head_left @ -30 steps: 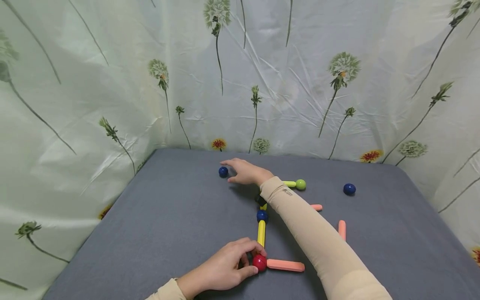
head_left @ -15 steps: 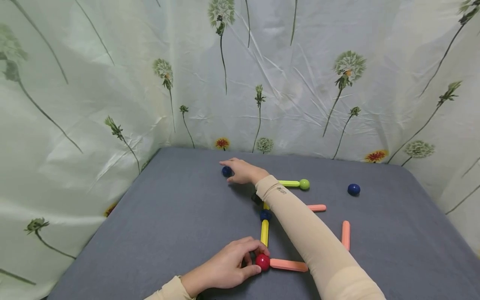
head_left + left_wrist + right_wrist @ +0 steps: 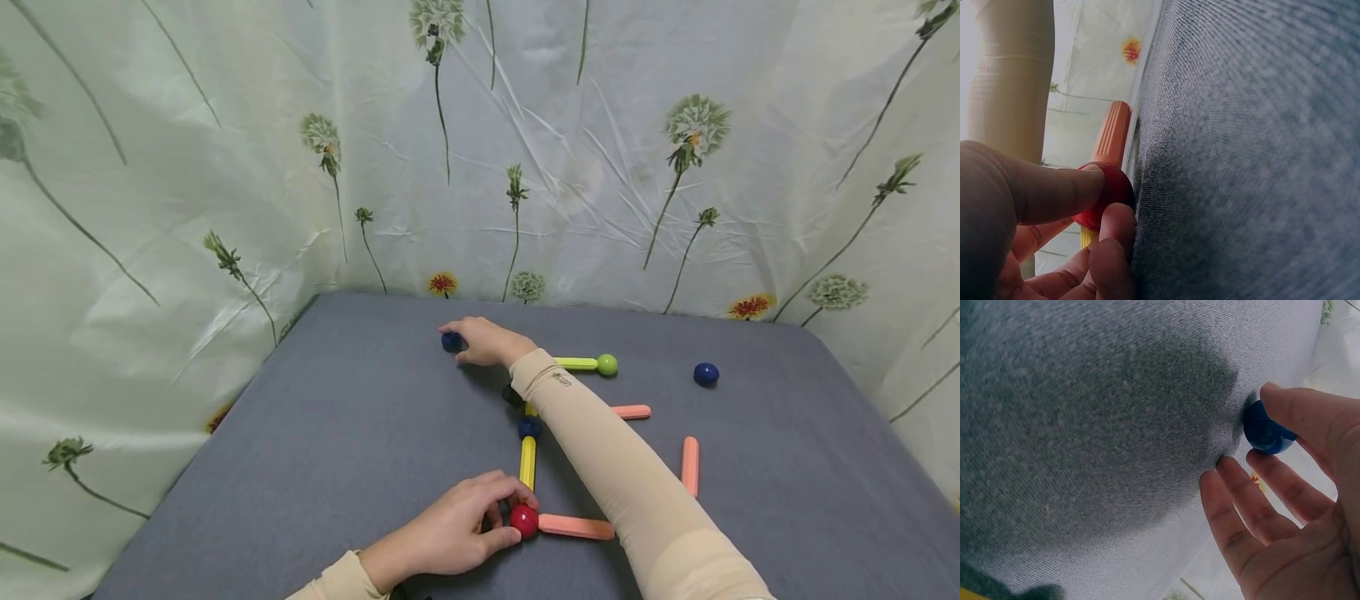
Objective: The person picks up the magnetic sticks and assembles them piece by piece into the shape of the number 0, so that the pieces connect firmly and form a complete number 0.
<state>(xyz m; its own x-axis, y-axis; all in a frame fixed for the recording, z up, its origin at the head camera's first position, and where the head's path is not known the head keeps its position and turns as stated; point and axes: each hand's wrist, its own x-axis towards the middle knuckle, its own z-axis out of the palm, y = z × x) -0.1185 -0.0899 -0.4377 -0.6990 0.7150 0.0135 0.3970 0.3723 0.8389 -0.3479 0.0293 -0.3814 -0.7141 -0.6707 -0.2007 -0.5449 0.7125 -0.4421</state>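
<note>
My left hand (image 3: pixel 467 527) pinches a glossy red ball (image 3: pixel 525 522) between thumb and fingers near the front of the table. A salmon ridged stick (image 3: pixel 576 527) joins this ball on the right, and a yellow stick (image 3: pixel 528 463) runs back from it to a dark blue ball (image 3: pixel 529 427). Far back, my right hand (image 3: pixel 489 342) has its thumb and a finger on either side of another blue ball (image 3: pixel 1267 430), pinching it at the cloth. The other fingers of that hand are spread. My right forearm hides part of the stick shape.
A lime stick (image 3: pixel 576 364) with a green ball (image 3: pixel 607 365) lies behind the right forearm. Two more salmon sticks (image 3: pixel 632 412) show beside the sleeve. A loose blue ball (image 3: pixel 706 374) sits at the back right. A flowered curtain (image 3: pixel 375 167) borders the grey table (image 3: pixel 360 400).
The fingers of my right hand have closed in on the far blue ball, which was apart from them a second ago. My left hand keeps its grip on the red ball.
</note>
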